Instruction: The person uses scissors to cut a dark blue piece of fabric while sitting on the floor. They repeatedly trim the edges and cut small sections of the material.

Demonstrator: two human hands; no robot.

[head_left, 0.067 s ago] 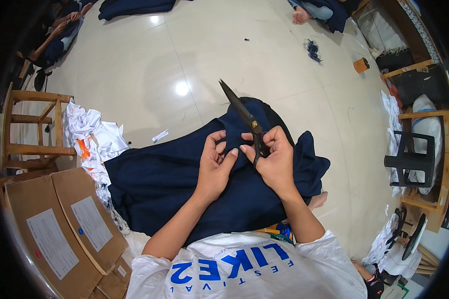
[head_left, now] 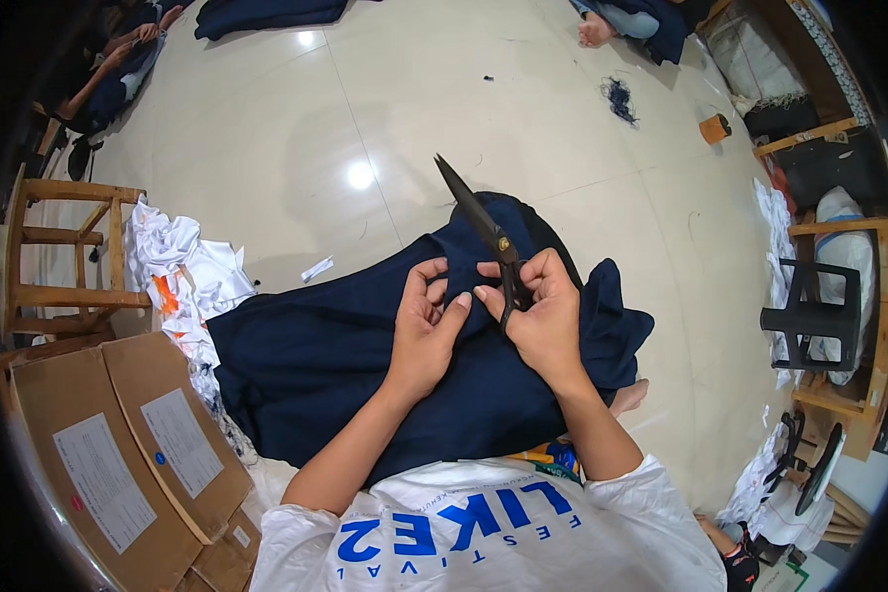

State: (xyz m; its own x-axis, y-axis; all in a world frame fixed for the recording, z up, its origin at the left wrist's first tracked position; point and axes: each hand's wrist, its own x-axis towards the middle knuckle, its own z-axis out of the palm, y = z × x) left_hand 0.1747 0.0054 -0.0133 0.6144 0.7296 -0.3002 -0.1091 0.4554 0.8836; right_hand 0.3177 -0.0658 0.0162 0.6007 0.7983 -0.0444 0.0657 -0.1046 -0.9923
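Boxes (head_left: 118,454) and white cloth (head_left: 183,266) lie at the left. The left hand (head_left: 424,331) pinches the navy garment (head_left: 316,365) spread over the lap and floor; it looks soft, light and floppy, best gripped at a bunched fold. The right hand (head_left: 543,316) grips black scissors (head_left: 483,232), blades closed, pointing away.

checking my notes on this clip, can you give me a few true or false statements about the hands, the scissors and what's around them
1. The right hand holds black scissors. True.
2. The scissors' blades point toward the person's chest. False: they point away, up and left.
3. The left hand rests on dark navy fabric. True.
4. The cardboard boxes lie on the person's right. False: they lie on the left.
5. A wooden stool stands at left. True.
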